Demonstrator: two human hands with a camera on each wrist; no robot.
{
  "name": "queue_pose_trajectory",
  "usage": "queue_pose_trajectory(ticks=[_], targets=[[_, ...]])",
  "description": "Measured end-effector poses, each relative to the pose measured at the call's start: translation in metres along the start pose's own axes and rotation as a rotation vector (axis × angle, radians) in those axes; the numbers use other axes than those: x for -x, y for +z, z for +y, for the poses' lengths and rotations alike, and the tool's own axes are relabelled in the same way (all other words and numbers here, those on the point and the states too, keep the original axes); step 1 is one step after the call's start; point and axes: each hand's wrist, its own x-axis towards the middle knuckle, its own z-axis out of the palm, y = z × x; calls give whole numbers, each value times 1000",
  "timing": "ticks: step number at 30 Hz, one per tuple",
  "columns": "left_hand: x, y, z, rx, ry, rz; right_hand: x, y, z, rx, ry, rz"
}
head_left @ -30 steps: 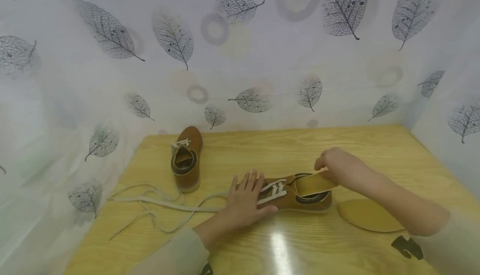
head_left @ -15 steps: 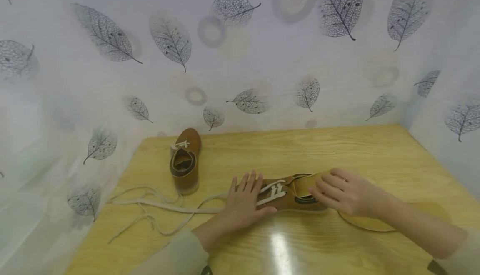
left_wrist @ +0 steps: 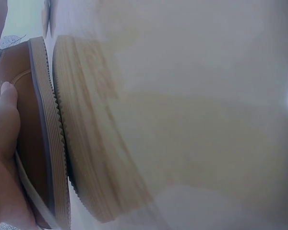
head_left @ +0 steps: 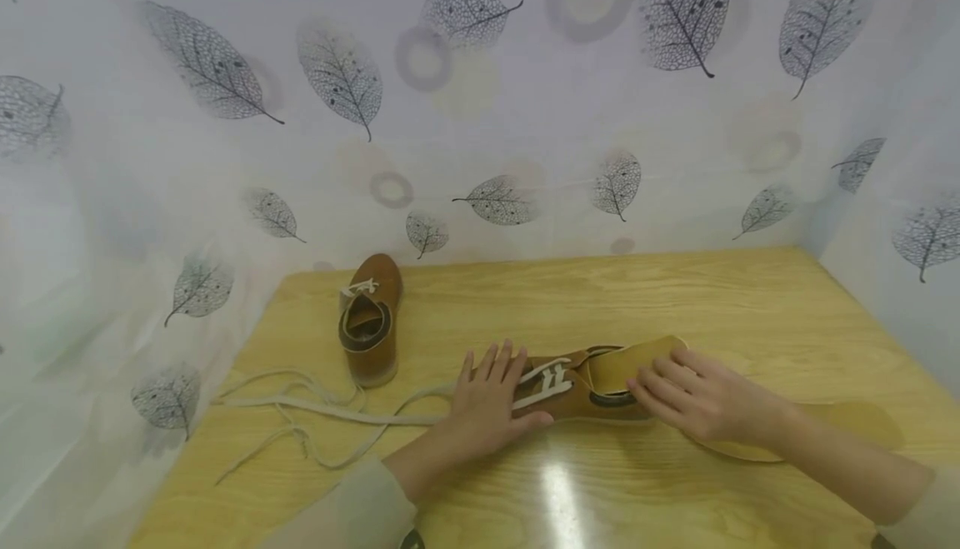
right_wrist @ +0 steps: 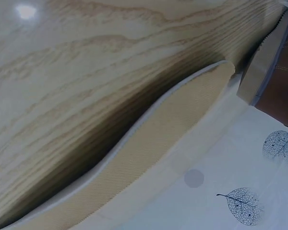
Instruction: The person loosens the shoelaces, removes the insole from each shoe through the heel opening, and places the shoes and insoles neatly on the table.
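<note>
A brown lace-up shoe (head_left: 581, 411) lies across the table, toe to the left, with white laces over its front. My left hand (head_left: 480, 407) rests flat on the toe end, fingers spread; in the left wrist view its thumb lies along the brown upper (left_wrist: 33, 129). From the shoe's opening a tan insole (head_left: 617, 370) sticks up toward the heel. My right hand (head_left: 705, 395) pinches this insole near its outer end, above the heel. The part inside the shoe is hidden. A second tan insole (right_wrist: 149, 134) lies on the table, partly under my right forearm in the head view.
A matching brown shoe (head_left: 375, 349) stands at the back left, toe toward the patterned curtain (head_left: 555, 99). Long loose white laces (head_left: 330, 407) spread left of my left hand. The wooden table (head_left: 480, 307) ends at the curtain.
My right hand has shifted its hold on the insole, coming down and toward me, then slightly right. The second insole shows farther right of the forearm. My left hand has stayed in place.
</note>
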Motion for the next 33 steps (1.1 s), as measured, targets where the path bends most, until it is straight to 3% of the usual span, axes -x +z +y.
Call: queue_pose_trajectory(ticks=[11,33], targets=[[-1,-2,-2,-7,0,4,4,1,3,38,27,89],[-1,3,-1,-19,-6,11,13,-3,12,61,23,144]])
